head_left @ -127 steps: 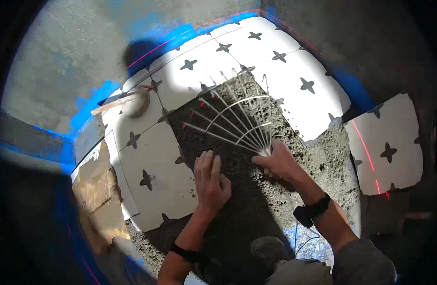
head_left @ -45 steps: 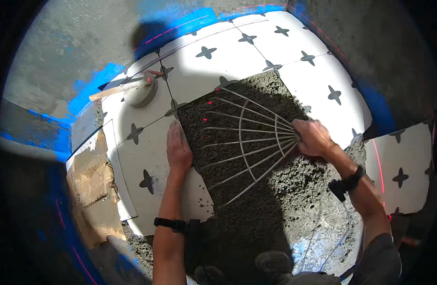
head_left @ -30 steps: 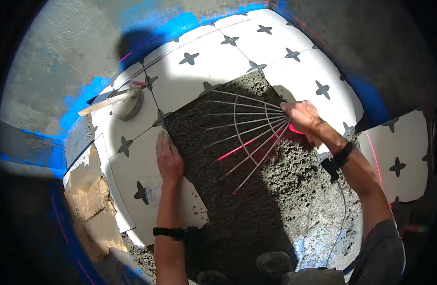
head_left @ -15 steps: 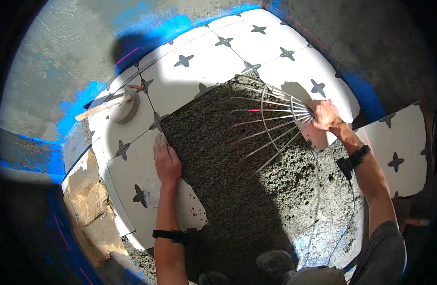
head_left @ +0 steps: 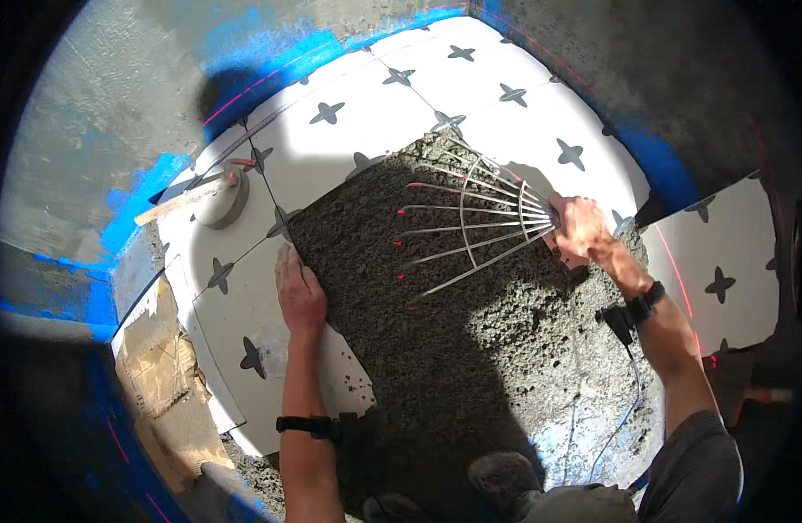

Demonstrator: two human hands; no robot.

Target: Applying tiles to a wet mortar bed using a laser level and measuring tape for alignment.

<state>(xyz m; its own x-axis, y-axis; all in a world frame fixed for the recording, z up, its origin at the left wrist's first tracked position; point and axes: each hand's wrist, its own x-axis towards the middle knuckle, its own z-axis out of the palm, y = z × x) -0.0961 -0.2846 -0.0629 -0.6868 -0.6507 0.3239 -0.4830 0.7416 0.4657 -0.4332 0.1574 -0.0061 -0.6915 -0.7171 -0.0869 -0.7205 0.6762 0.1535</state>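
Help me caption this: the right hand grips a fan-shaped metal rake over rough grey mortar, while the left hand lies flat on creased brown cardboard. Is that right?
Not quite: the left hand isn't on the brown cardboard; the head view shows it flat on a white tile with dark four-pointed motifs. The right hand does grip the metal rake over the grey mortar.

A wooden-handled mallet (head_left: 229,207) rests at left, beyond torn brown cardboard (head_left: 164,376), as blue coating (head_left: 159,186) edges rough gray walls (head_left: 105,139) and thin red laser lines (head_left: 675,265) streak the site.
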